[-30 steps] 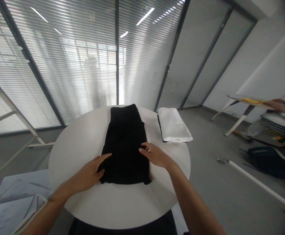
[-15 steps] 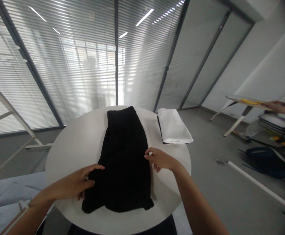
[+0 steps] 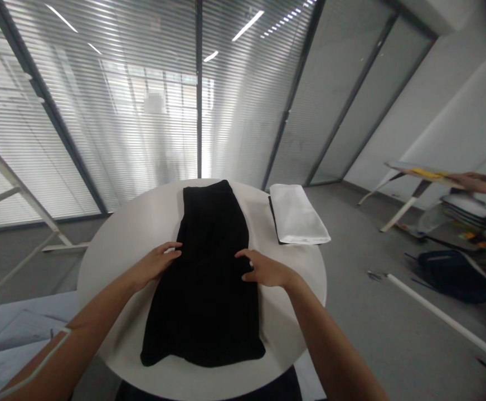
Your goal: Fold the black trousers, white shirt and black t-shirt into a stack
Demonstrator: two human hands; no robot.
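Observation:
A black cloth garment (image 3: 209,289) lies lengthwise on the round white table (image 3: 117,234), its wide end toward me. My left hand (image 3: 156,263) touches the garment's left edge about midway up, thumb and fingers apart. Opposite it, my right hand (image 3: 266,268) rests at the right edge with its fingertips on the black cloth and thumb and index finger spread. Neither hand has cloth visibly gripped. A folded white cloth (image 3: 297,214) sits on top of something black at the table's right rear edge.
White sheets (image 3: 25,326) lie low at the left, beside a white metal frame (image 3: 21,189). At the right, another person's hand (image 3: 472,181) is over a second table (image 3: 397,166). A dark bag (image 3: 452,270) and a white pole (image 3: 443,314) are on the floor.
My left hand has moved up along the garment's left edge. My right hand has shifted slightly left onto the cloth. The garment's lower left edge looks straighter.

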